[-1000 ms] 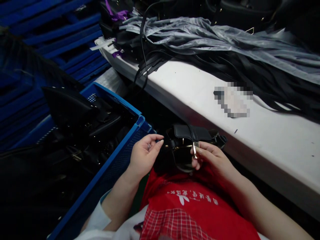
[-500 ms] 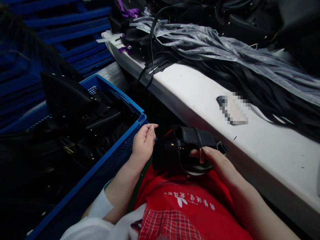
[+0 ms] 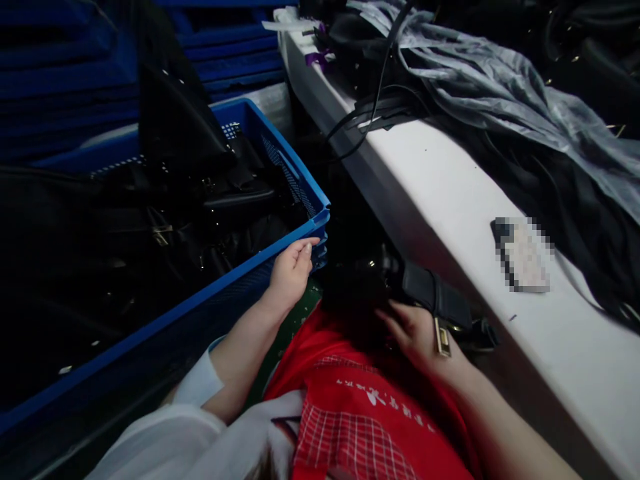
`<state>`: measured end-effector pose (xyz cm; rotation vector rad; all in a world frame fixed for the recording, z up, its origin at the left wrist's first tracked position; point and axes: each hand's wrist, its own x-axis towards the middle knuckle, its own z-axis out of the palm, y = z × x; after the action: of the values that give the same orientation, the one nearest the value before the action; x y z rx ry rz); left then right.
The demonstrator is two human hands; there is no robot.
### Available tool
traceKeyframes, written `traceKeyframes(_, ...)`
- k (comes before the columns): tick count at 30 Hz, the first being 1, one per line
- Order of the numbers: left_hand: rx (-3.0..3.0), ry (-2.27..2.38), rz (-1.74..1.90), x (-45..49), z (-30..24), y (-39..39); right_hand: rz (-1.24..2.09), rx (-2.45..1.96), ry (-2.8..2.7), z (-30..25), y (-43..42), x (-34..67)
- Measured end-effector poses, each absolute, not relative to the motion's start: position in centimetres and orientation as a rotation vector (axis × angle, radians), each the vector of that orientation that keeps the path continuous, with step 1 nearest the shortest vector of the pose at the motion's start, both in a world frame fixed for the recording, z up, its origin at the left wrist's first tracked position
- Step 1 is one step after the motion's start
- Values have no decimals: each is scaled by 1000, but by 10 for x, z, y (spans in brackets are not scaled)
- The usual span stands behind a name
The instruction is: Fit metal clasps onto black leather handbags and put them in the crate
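"Viewing from the head camera: where does the black bag (image 3: 417,283) lie?"

"Right of centre, beyond the red apron (image 3: 365,380). The right hand (image 3: 417,333) is at its shadowed side, fingers loosely bent; grip cannot be told. The left hand (image 3: 293,270), beside the blue crate (image 3: 250,264), pinches thumb to forefinger, contents unseen."

"Likely fault?"

"Slipping, if the right hold is slack; the metal clasp (image 3: 442,337), over that wrist, may snag."

"Orientation?"

"Long axis slopes toward lower right; clasp points to the bottom edge."
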<state>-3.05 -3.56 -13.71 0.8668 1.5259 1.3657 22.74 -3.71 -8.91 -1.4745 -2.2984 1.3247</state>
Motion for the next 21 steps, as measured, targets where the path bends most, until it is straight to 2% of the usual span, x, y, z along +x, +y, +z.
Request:
traceKeyframes(3,771,1407,1405,-30,-138,-33,1526,-1570,-1760,-93,25,250)
traceKeyframes(6,636,1292,1407,-30,-134,-30,1678,-1647,-1443,-92,70,265)
traceKeyframes(15,509,1110,1167,-27,-150,-39,1647,-1640,-1217,-106,79,273)
traceKeyframes(21,578,1152,1206,-18,-171,-28,1567,-1681,-1173,-112,75,275)
